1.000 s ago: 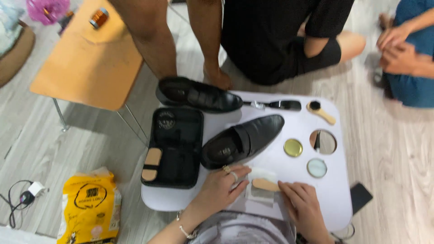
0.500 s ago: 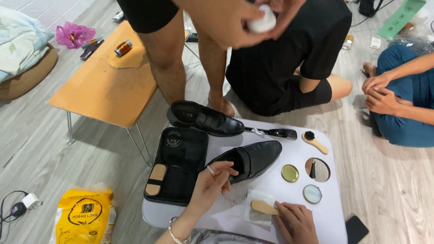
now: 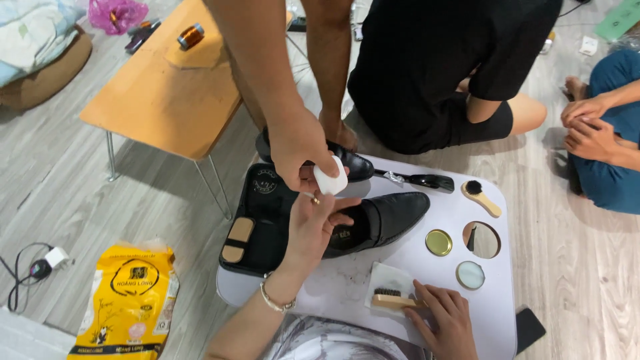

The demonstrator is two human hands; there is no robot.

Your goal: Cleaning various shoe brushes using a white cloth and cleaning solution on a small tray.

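Shoe [image 3: 383,217], black and glossy, is lying on its side near the middle of the pale low table [image 3: 493,287], its toe pointing toward the round tin lid [image 3: 439,243]. The left hand [image 3: 313,223] is hovering just above the shoe's opening with fingers loosely spread and reaching up, holding nothing, its fingertips meeting a small white block [image 3: 331,181] that another person's hand [image 3: 299,143] is pinching from above (whether the left fingers are actually touching the block is hard to tell). The right hand [image 3: 443,320] is resting at the table's near edge, fingers curled around the handle of a small wooden brush [image 3: 392,301] that is lying on a white cloth [image 3: 389,280]. Beside the shoe an open black case [image 3: 263,223] is sitting with a tan brush [image 3: 237,239] in it, and a second black shoe [image 3: 350,163] is lying just behind.
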